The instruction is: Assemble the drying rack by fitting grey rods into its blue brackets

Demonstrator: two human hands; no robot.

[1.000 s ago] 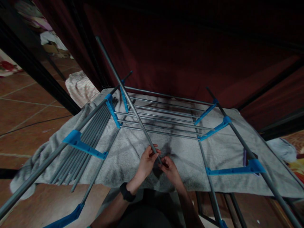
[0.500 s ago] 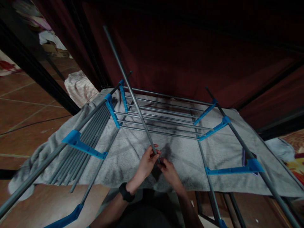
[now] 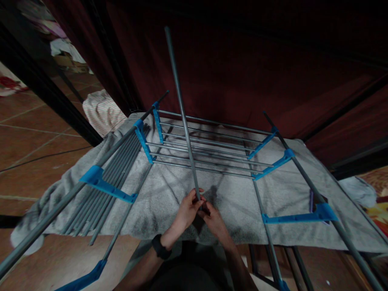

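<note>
A grey plush cloth (image 3: 169, 194) covers a broad, raised surface across the middle of the frame, its near edge running along the lower part. Left of centre, a row of loose grey rods (image 3: 123, 165) lies directly on it, side by side and slanting. The blue-jointed rack frame (image 3: 274, 165) spans it; its contact points are unclear. Reddish tiled floor (image 3: 39, 141) shows at left, with a dark cable (image 3: 60, 154) lying across it.

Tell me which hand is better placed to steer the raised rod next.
Probably the left. The left hand grasps the raised rod higher up, nearer its long free part, while the right hand sits lower, by the near end.
</note>
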